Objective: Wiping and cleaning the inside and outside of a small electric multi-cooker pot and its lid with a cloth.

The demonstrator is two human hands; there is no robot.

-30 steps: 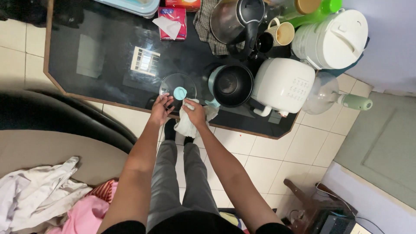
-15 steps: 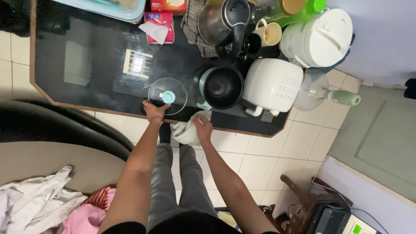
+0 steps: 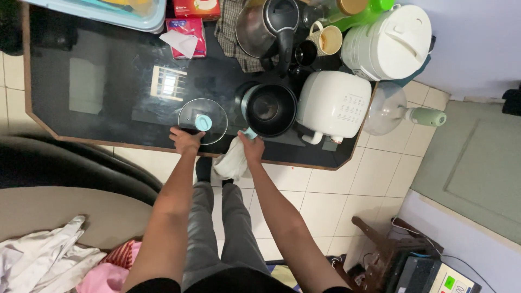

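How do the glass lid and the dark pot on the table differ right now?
The glass lid is flat, see-through and has a pale blue knob; the dark pot is deep, opaque and open. The left hand touches the lid's near edge; the right hand, holding a white cloth, is at the pot's pale blue handle. Both sit on the black table.

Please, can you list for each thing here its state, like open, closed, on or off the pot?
Glass lid: off the pot, flat on the table, left hand touching its edge.
Pot: uncovered, upright.
White cloth: bunched in right hand.
Rice cooker: closed.
Kettle: lid shut.
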